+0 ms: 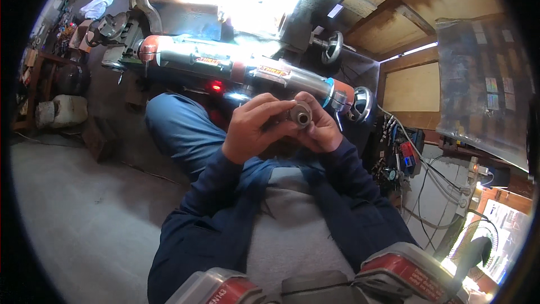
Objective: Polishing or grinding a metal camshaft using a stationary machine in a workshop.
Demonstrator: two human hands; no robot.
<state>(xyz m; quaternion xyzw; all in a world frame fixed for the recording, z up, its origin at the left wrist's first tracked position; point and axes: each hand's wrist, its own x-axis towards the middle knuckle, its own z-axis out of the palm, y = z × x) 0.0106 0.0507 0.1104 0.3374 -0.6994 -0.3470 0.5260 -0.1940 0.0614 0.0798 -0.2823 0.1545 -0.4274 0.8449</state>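
My left hand [254,128] and my right hand [323,128] meet in front of my chest, both closed on one small round metal part. This grey metal fitting [301,114] is ring-like at its end, with a dark bore in a short collar facing up toward me. The left fingertips pinch it from its left side, and the right fingers wrap its right side. Its lower body is hidden behind the fingers. Just beyond my hands runs the long silver rail [219,59] of a machine, apart from the part that I hold.
Handwheels [363,104] stick out at the machine's right end, and another handwheel [333,48] is behind it. A bright glare covers the machine's back. Tools hang at right beside cables and a fan [478,242]. A white jug [69,111] lies on the left.
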